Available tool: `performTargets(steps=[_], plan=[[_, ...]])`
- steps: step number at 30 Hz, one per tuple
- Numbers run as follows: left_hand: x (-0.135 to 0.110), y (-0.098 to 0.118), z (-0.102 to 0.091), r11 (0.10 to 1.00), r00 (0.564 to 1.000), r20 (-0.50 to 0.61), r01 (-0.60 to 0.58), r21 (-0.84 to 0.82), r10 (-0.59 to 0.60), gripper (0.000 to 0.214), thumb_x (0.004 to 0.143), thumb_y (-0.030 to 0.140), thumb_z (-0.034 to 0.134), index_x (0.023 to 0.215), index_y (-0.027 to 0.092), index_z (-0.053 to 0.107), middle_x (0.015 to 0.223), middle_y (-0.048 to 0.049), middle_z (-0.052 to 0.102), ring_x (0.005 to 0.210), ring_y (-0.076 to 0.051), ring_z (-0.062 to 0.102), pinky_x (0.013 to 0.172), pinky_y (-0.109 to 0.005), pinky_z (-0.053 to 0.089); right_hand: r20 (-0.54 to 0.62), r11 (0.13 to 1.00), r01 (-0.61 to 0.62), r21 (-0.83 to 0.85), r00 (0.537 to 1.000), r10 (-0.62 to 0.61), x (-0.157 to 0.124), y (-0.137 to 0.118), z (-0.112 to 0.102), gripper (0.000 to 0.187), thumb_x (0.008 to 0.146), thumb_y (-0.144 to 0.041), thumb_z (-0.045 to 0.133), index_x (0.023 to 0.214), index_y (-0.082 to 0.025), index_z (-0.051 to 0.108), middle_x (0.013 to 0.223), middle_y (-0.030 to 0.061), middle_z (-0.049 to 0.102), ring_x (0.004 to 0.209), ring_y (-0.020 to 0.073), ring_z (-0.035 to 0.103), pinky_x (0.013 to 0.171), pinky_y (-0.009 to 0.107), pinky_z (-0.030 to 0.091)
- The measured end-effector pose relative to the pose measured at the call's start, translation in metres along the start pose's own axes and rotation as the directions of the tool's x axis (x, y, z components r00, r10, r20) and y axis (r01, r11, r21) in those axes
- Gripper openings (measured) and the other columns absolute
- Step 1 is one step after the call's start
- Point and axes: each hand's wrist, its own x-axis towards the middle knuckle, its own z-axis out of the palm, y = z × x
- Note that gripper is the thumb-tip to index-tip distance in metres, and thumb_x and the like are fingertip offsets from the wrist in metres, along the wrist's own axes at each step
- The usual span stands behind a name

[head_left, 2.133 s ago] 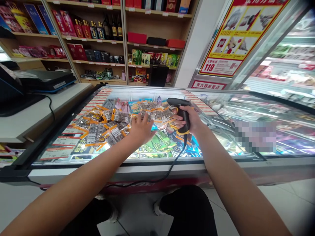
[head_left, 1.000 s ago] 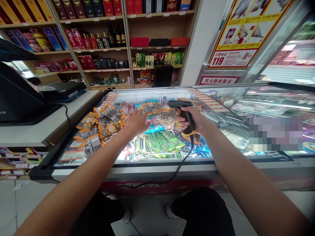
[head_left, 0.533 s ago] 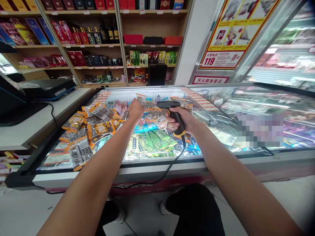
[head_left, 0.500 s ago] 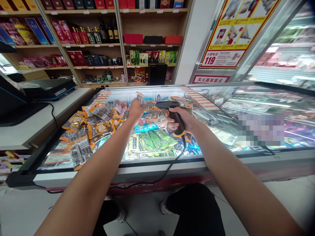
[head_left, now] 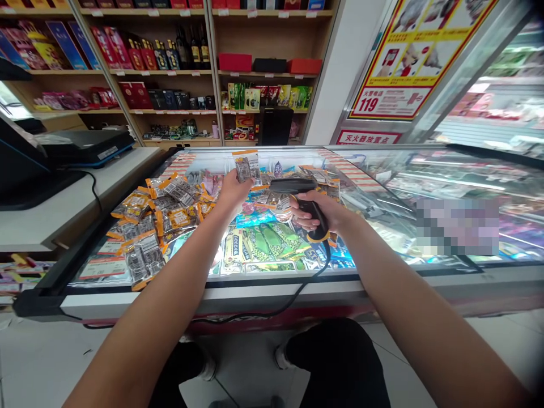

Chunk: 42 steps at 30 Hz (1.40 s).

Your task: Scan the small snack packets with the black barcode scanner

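In my left hand [head_left: 233, 191] is a small snack packet [head_left: 247, 169] with orange ends, its printed side towards me. My right hand [head_left: 317, 212] grips a black barcode scanner [head_left: 293, 185] with yellow trim by its handle, the head pointing left at the packet, a short gap between them. From the handle a black cable [head_left: 312, 279] hangs down over the freezer's front edge. To the left of my left hand lies a pile of similar orange-edged packets [head_left: 172, 218] on the glass lid. Several more such packets [head_left: 325, 177] lie behind the scanner.
Beneath my hands is a chest freezer [head_left: 204, 294] with a glass top, green packages [head_left: 272, 241] showing through it. A counter [head_left: 25, 226] with a black scale-like device [head_left: 87, 148] stands at left. Shelves [head_left: 170, 72] of boxes and bottles line the back.
My left hand has turned the packet so that its broad printed side now faces me. The scanner has tilted slightly, and the whole view has shifted a little.
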Motion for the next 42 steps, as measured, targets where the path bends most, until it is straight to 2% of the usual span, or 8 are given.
performTargets(steps=[10,15,17,21,25,32,36,42], plan=[[0.004,-0.002,-0.001,0.958,0.999,0.041,-0.032,0.284,0.021,0.033,0.089,0.024,0.061,0.121,0.014,0.064,0.120,-0.0129,0.076,0.106,-0.026,0.071,0.088,-0.034,0.054,-0.010,1.000,0.018,-0.001,1.000,-0.018,-0.001,-0.002,-0.003,0.034,0.086,-0.047,0.072,0.084,-0.020,0.052,0.055,-0.0070,0.045,0.038,0.0057,0.030,0.039,0.021,0.027],[-0.003,0.011,-0.025,0.534,0.999,0.040,-0.039,0.845,0.010,0.042,0.091,0.027,0.054,0.130,0.011,0.060,0.120,-0.0245,0.074,0.117,-0.042,0.068,0.100,-0.054,0.048,-0.128,0.998,0.032,0.048,0.991,-0.025,-0.003,-0.004,-0.003,0.031,0.083,-0.045,0.072,0.085,-0.021,0.053,0.056,-0.0072,0.042,0.040,0.0062,0.030,0.040,0.021,0.028],[-0.005,0.012,-0.033,0.373,0.999,0.028,-0.020,0.927,-0.015,0.042,0.091,0.025,0.053,0.129,0.009,0.064,0.126,-0.0274,0.072,0.129,-0.045,0.061,0.108,-0.057,0.042,-0.134,0.998,0.022,0.051,0.991,-0.015,-0.003,-0.005,-0.003,0.030,0.083,-0.044,0.072,0.085,-0.021,0.053,0.056,-0.0068,0.042,0.041,0.0066,0.029,0.040,0.021,0.027],[-0.008,0.004,-0.041,0.245,0.998,-0.023,0.008,0.970,0.060,0.043,0.092,0.021,0.049,0.130,0.007,0.065,0.145,-0.0284,0.060,0.140,-0.044,0.050,0.109,-0.053,0.040,-0.125,0.999,0.005,0.049,0.992,0.001,-0.002,-0.003,-0.005,0.029,0.083,-0.043,0.072,0.085,-0.021,0.053,0.056,-0.0058,0.043,0.040,0.0067,0.027,0.039,0.021,0.027],[-0.012,-0.003,-0.024,0.244,0.974,0.063,-0.116,0.963,0.216,0.038,0.093,0.021,0.049,0.125,0.009,0.068,0.142,-0.0274,0.058,0.134,-0.043,0.051,0.108,-0.053,0.039,-0.125,0.998,0.002,0.059,0.992,0.006,0.000,-0.002,-0.007,0.029,0.084,-0.044,0.072,0.085,-0.020,0.055,0.058,-0.0051,0.045,0.041,0.0074,0.031,0.040,0.022,0.029],[0.003,-0.023,0.027,0.310,0.939,0.329,-0.344,0.887,0.100,0.059,0.101,0.038,0.043,0.157,0.020,0.048,0.154,-0.0201,0.054,0.142,-0.041,0.047,0.116,-0.056,0.033,-0.125,0.998,0.004,0.056,0.992,0.003,0.001,-0.001,-0.006,0.027,0.086,-0.043,0.070,0.085,-0.021,0.055,0.057,-0.0052,0.044,0.041,0.0083,0.031,0.040,0.023,0.031],[0.008,-0.031,0.021,0.242,0.936,0.344,-0.352,0.904,0.077,0.048,0.104,0.040,0.039,0.131,0.018,0.072,0.140,-0.0180,0.066,0.135,-0.040,0.053,0.116,-0.055,0.034,-0.131,0.998,0.009,0.057,0.991,-0.001,0.001,-0.001,-0.005,0.028,0.085,-0.043,0.071,0.085,-0.021,0.055,0.056,-0.0057,0.043,0.041,0.0079,0.030,0.039,0.022,0.030],[0.002,-0.017,0.000,0.278,0.949,0.296,-0.314,0.908,0.104,0.035,0.100,0.030,0.045,0.109,0.018,0.077,0.122,-0.0180,0.074,0.118,-0.036,0.067,0.111,-0.053,0.039,-0.144,0.998,0.007,0.061,0.990,0.002,0.000,-0.001,-0.006,0.028,0.085,-0.043,0.072,0.084,-0.020,0.055,0.057,-0.0056,0.042,0.042,0.0079,0.032,0.041,0.023,0.032]])
